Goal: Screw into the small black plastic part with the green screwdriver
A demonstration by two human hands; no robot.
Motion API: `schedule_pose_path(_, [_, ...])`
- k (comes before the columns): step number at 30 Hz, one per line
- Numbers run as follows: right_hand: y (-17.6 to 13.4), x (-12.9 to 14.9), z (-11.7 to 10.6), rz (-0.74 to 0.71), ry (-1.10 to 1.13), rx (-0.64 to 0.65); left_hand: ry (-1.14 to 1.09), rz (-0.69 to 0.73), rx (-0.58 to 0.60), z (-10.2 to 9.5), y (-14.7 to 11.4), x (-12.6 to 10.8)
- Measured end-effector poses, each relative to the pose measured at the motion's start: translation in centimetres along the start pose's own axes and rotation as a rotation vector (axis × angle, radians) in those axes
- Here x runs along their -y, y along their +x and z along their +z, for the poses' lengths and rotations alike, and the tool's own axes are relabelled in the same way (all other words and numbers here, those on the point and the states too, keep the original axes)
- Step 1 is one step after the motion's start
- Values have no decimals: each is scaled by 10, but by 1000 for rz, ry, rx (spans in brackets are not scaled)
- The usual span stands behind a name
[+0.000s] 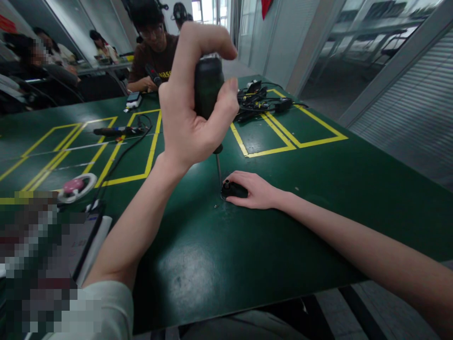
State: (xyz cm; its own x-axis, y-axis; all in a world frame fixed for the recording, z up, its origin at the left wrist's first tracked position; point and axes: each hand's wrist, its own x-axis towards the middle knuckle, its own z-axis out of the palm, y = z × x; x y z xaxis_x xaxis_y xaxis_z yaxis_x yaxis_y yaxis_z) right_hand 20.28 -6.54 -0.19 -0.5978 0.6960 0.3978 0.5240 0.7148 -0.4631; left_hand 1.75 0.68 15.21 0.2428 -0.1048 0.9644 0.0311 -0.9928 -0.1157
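Left hand (193, 120) high, and we've got it curled around a screwdriver (208, 89), shaft (218, 165) pointing down, while our right hand (253, 190) pins a small black part (237, 190) to the worktop (336, 198) just beside the shaft's lower end, though whether that end is seated we can't tell. Best play, we'd judge: shaft upright, push straight down, holding fingers clear of it. Outward we go, past yellow tape outlines (272, 152) on green, a corded tool (122, 131) leftward, tangled black cables (253, 101) beyond, a co-worker (143, 61) across the far edge, slatted blinds (406, 123) rightward.
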Motion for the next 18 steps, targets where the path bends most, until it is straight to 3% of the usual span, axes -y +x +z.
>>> schedule_pose_path(5, [1,1,0,-1,3,-1,-74,-91,-129,9,1,-9])
schedule_pose_path(10, [0,1,-1,-4,11,2,14,-36,46,-1,1,-5])
schedule_pose_path(18, [0,1,-1,-2,-1,8,127,37,55,-9,7,-3])
